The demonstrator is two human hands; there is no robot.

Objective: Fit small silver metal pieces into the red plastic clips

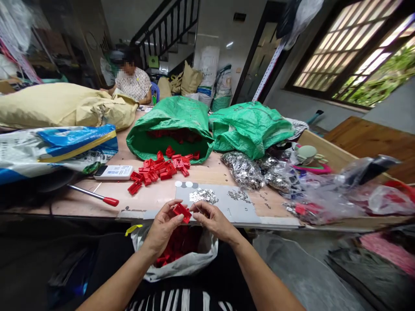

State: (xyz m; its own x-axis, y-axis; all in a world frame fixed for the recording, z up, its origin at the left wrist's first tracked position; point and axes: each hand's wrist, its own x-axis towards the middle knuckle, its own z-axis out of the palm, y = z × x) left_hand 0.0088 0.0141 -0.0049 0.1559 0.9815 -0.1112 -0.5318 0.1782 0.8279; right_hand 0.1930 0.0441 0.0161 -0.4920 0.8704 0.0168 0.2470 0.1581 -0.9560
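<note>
My left hand point(165, 225) pinches a small red plastic part point(182, 212) above an open white bag point(197, 264) on my lap. Red parts point(173, 249) fill the inside of that bag. Close by, my right hand point(211, 219) has its thumb and fingers pressed together at the right side of the held part; what they grip is too small to make out. Just beyond my hands, small shiny metal pieces point(203, 196) lie on a grey mat point(223, 209). A heap of red plastic parts point(158, 168) spreads from the mouth of a green sack point(175, 110).
A second green sack point(249, 125) and clear bags of metal pieces point(243, 170) stand at the right. To the left are a white box-shaped device point(113, 172), a red-handled lever point(110, 201) and a tan sack point(58, 103). Another person point(132, 82) sits across the table.
</note>
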